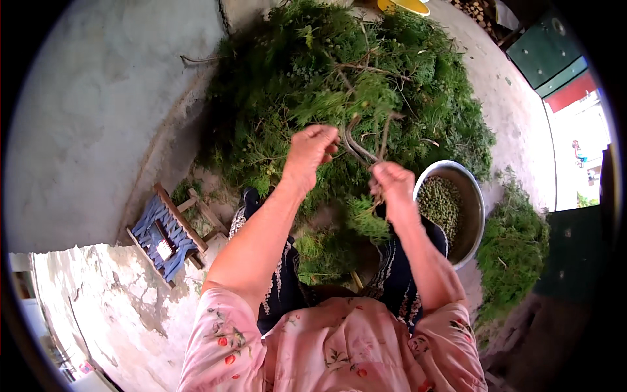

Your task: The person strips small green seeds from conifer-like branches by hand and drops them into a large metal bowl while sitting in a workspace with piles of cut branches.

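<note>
My right hand (394, 185) is closed around the woody stems of a cut evergreen branch (358, 149), with a leafy sprig (367, 219) hanging below the fist. My left hand (313, 151) is up beside the same branch, its fingers pinched together. Whatever lies between those fingertips is too small to make out. Under and beyond both hands spreads a big heap of green evergreen branches (261, 111), some bearing small round green cones. Just right of my right hand stands a metal bowl (481, 219) holding many small green cones (439, 204).
A low wooden stool (179, 219) with a woven blue seat stands at left, a dark phone-like object (160, 240) on it. Another pile of greenery (513, 245) lies right of the bowl. A yellow basin (411, 6) shows at the far edge. A grey wall (104, 117) rises at left.
</note>
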Motion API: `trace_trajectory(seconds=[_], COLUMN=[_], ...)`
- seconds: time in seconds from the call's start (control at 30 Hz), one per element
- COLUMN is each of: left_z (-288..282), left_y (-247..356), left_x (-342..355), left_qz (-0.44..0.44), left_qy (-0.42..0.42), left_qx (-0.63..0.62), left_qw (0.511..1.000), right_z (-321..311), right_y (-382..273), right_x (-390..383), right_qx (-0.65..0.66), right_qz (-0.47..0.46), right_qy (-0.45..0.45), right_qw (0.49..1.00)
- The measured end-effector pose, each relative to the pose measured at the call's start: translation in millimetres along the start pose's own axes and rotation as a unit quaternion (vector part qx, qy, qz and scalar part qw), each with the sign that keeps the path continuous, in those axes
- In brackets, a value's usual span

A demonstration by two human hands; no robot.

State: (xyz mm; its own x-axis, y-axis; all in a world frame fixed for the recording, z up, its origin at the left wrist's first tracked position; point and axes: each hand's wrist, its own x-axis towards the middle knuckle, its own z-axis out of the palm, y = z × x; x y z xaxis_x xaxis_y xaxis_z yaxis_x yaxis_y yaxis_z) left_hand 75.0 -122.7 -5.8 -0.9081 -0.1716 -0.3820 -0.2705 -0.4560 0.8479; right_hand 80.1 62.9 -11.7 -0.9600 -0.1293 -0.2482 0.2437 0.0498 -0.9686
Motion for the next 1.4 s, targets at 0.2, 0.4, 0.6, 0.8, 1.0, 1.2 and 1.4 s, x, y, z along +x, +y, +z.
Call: trace_trajectory(seconds=[0.2,0.4,0.6,0.8,1.0,1.2,1.4], left_z=[21,21,-3,15,6,28,37], left_y=[-15,-11,-4,-1,-5,-18,-42], left_x=[21,46,45,38,38,48,50], left_qz=[-0.11,-0.13,-0.141,-0.133,-0.137,-0.119,-0.087], left_qy=[0.011,0.008,-0.002,0.037,0.048,0.022,0.013], left_qx=[-0.028,-0.127,-0.053,-0.061,-0.078,-0.066,0.001], left_qw=[0.993,0.983,0.989,0.989,0.986,0.99,0.996], right_z=[33,32,-21,-64,-34,-50,-47], right_y=[48,46,0,5,-23,-87,-155], right_x=[-22,-17,102,244,281,267,245], right_qx=[-0.3,-0.306,-0.139,0.163,0.246,0.214,0.106], right_qz=[-0.278,-0.304,0.116,0.133,0.147,0.015,-0.138], right_qy=[-0.016,-0.059,0.024,0.194,0.186,0.244,0.195], right_qw=[0.913,0.9,0.983,0.958,0.94,0.946,0.965])
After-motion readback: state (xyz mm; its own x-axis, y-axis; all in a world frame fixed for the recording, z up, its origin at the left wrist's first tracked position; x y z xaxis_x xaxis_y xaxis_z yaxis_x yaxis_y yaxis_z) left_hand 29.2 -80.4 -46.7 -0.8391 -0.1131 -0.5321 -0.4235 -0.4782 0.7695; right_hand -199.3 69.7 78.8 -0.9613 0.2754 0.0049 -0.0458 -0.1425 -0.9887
